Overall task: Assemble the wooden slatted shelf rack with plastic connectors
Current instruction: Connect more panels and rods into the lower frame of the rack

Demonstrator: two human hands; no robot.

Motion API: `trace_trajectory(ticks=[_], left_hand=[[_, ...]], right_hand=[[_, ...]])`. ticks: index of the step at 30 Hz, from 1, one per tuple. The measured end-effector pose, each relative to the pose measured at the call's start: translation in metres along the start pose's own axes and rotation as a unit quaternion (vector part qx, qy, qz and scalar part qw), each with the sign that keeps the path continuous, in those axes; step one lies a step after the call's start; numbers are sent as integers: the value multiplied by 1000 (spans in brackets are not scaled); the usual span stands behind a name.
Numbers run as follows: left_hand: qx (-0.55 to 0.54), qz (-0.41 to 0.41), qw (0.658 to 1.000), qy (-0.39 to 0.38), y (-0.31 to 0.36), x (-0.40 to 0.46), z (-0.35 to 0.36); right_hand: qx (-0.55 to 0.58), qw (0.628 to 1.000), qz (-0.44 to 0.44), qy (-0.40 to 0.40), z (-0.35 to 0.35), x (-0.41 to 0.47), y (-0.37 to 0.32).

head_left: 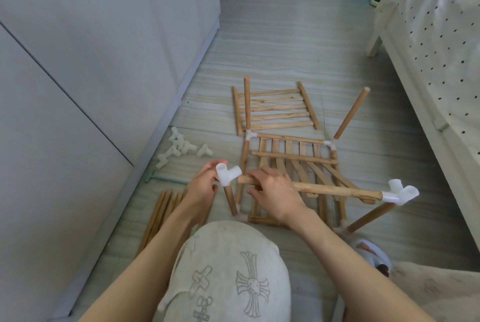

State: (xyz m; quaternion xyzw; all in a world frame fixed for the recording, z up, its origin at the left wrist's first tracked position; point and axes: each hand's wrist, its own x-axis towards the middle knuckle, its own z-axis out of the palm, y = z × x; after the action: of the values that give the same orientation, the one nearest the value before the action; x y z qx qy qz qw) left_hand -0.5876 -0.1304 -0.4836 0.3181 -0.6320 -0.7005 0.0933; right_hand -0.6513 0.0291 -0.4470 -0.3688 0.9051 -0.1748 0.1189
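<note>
A partly built rack stands on the floor: a slatted shelf [293, 163] framed by rods and white connectors, with upright rods at its corners. My left hand [205, 184] grips a white plastic connector [227, 173] on top of the near left upright rod [230, 201]. My right hand [272, 191] holds a horizontal wooden rod [337, 190], whose left end sits just at that connector's side opening. The rod's right end is in another white connector [400, 193] on the near right upright. A second slatted panel [275, 111] lies flat further away.
Several loose white connectors [181, 149] lie on the floor by the grey cabinet [91, 62] at left. A bundle of spare rods [161, 215] lies beside my left forearm. A bed [428, 49] with a dotted cover lines the right side. My knee is in the foreground.
</note>
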Motion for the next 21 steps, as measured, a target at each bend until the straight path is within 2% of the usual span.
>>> trace_trajectory(ticks=[7,15,18,21], left_hand=[[16,0,1000,-4,-8,18,13],[89,30,989,-112,-8,27,-6],[109,31,986,-118,-8,30,-13],[22,-22,997,-67,-18,31,-7]], right_hand=[[25,999,6,21,2,5,7],[19,999,15,40,1,1,10],[33,998,19,56,-7,1,14],[35,999,6,34,-8,-2,16]])
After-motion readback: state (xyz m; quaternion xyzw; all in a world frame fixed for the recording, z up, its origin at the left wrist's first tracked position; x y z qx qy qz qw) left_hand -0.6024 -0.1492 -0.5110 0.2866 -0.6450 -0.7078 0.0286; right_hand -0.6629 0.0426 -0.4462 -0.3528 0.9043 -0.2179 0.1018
